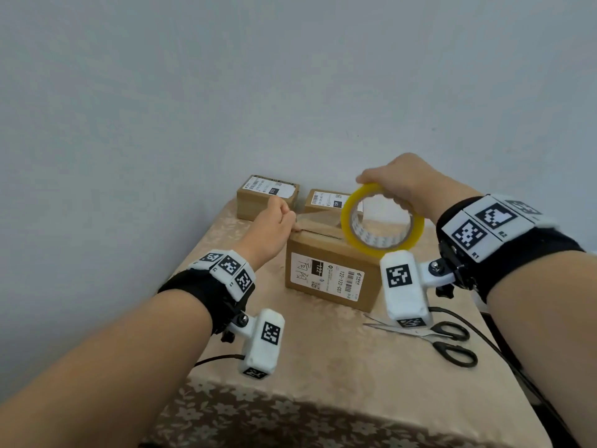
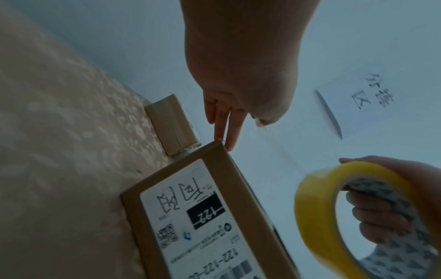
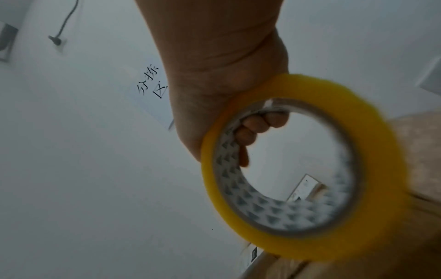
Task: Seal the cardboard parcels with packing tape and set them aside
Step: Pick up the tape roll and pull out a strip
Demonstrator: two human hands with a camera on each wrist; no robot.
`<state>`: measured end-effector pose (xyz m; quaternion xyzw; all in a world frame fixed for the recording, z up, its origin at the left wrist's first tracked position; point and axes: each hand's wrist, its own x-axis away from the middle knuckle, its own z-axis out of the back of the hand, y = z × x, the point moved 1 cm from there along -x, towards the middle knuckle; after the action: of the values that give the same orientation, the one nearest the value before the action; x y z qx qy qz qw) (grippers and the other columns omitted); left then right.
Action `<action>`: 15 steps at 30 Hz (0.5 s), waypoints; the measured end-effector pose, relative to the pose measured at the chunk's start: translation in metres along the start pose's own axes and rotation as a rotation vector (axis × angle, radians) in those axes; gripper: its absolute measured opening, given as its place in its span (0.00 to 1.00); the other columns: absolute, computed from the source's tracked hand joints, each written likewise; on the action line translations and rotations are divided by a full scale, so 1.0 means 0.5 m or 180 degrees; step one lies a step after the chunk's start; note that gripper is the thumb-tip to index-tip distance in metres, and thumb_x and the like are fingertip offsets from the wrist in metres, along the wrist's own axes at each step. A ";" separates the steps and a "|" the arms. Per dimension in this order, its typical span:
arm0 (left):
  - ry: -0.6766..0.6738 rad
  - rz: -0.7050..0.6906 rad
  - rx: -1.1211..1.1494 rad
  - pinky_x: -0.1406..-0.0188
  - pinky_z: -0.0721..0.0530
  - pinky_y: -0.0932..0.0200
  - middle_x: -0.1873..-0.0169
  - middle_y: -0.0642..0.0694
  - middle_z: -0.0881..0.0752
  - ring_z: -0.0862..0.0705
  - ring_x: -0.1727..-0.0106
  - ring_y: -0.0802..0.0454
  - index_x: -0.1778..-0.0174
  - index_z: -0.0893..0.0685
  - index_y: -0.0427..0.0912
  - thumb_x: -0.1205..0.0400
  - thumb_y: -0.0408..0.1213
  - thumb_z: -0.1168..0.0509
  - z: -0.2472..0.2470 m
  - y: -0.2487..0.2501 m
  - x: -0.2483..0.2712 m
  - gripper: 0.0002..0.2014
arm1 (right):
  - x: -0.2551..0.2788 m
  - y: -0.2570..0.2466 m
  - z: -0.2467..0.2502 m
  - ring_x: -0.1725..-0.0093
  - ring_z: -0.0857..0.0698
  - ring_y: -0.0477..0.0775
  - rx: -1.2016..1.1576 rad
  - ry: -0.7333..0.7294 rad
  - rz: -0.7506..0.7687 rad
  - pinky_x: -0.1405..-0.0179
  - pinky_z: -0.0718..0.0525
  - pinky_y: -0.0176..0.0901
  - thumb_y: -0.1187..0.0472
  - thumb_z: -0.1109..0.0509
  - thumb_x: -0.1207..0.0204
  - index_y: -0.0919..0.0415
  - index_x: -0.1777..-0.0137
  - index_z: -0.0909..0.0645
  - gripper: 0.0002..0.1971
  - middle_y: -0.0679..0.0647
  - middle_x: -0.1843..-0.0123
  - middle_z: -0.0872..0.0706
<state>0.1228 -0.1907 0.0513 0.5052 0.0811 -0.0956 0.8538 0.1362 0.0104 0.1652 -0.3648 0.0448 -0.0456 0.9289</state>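
A cardboard parcel [image 1: 332, 276] [image 2: 190, 217] with a "122" label stands mid-table, its top flaps closed. My right hand [image 1: 397, 179] [image 3: 214, 75] grips a yellow tape roll [image 1: 371, 236] [image 2: 317, 217] [image 3: 372, 136] above the parcel's right end, fingers through the core and thumb on the outside. A clear tape strip [image 1: 319, 218] [image 2: 281, 149] runs from the roll over the top to my left hand [image 1: 284, 218] [image 2: 238, 105]. That hand pinches the strip's free end at the parcel's top left edge, with two straight fingers touching the corner.
Two smaller labelled parcels [image 1: 266, 197] [image 1: 326, 200] stand at the back by the wall. Black-handled scissors [image 1: 420, 332] lie right of the parcel near the front. The table [image 1: 323, 367] has a beige floral cloth. A paper sign [image 2: 358, 105] hangs on the wall.
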 end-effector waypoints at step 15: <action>0.0079 0.1230 0.1738 0.60 0.12 0.58 0.62 0.39 0.12 0.12 0.60 0.50 0.56 0.26 0.38 0.12 0.33 0.48 0.009 -0.019 -0.034 0.09 | -0.070 0.000 -0.095 0.70 0.26 0.54 0.0873 0.0094 0.0557 0.72 0.30 0.42 0.50 0.30 0.29 0.63 0.69 0.25 0.17 0.54 0.72 0.25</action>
<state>0.1044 -0.1978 0.0493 0.7225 -0.0344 0.0559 0.6882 0.0957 -0.0175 0.1323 -0.2286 0.0833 0.0245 0.9697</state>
